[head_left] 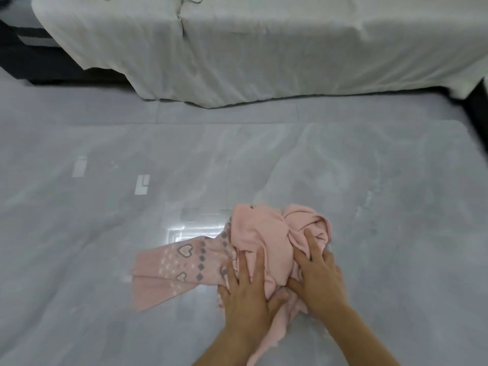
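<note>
Left of your left fingers, the grey-heart-patterned end of the crumpled pink knit garment (pixel 253 233) lies flat on the glossy grey marble floor (pixel 105 233). Your left hand (pixel 247 289) rests on the bundle's near edge, fingers straight and spread, gripping nothing. Just to its right, your right hand (pixel 318 276) presses the heap, fingers likewise splayed flat. Well beyond your fingertips hangs a white draped sheet (pixel 264 48).

We see a left hand (pixel 248 294) and a right hand (pixel 319 281), both bare, on bare forearms (pixel 232 347) that run uncovered to the near edge.
</note>
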Tool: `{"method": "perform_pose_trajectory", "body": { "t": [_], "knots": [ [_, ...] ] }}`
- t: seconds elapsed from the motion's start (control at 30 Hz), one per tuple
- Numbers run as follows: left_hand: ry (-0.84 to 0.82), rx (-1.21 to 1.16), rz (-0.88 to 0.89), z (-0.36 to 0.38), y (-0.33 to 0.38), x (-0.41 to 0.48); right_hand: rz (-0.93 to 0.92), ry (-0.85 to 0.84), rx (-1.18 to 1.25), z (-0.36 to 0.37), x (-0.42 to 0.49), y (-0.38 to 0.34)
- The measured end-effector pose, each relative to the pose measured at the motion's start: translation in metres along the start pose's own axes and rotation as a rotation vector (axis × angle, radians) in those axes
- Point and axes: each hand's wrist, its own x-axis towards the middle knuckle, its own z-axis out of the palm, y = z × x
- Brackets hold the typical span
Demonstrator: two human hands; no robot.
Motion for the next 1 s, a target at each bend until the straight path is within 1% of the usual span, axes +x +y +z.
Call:
{"method": "perform_pose_trajectory", "body": {
  "t": [0.13,0.23,0.37,0.47,0.53,0.6,0.63,0.73,0.8,0.87,0.93,1.0],
  "knots": [
    [0.039,0.118,-0.007,-0.010,-0.004,-0.006,-0.061,-0.051,0.018,-0.012,-0.009,0.007],
    [0.071,0.203,0.008,-0.025,-0.022,-0.016,-0.091,-0.034,0.028,-0.015,-0.018,0.014],
    [0.128,0.240,-0.011,-0.050,-0.048,-0.023,-0.087,0.028,0.119,-0.014,-0.026,0.017],
    [0.151,0.265,-0.079,-0.066,-0.066,-0.012,-0.012,0.087,0.177,-0.016,-0.024,0.014],
    [0.170,0.259,-0.147,-0.076,-0.076,-0.003,-0.004,0.139,0.195,-0.017,-0.021,0.010],
    [0.157,0.269,-0.208,-0.087,-0.091,0.006,-0.015,0.183,0.203,-0.019,-0.016,0.002],
    [0.122,0.316,-0.192,-0.091,-0.099,0.010,-0.026,0.197,0.199,-0.021,-0.014,-0.002],
    [0.020,0.511,0.025,-0.101,-0.121,0.020,-0.103,0.216,0.134,-0.026,-0.003,-0.018],
    [0.053,0.524,0.103,-0.109,-0.128,0.026,-0.182,0.222,0.090,-0.029,0.005,-0.033],
    [0.097,0.481,0.040,-0.115,-0.133,0.031,-0.266,0.213,0.094,-0.028,0.012,-0.053],
    [0.086,0.389,-0.103,-0.120,-0.142,0.035,-0.365,0.189,0.092,-0.024,0.018,-0.076],
    [0.105,0.326,-0.155,-0.125,-0.155,0.034,-0.452,0.168,0.113,-0.019,0.024,-0.100]
  ]
}}
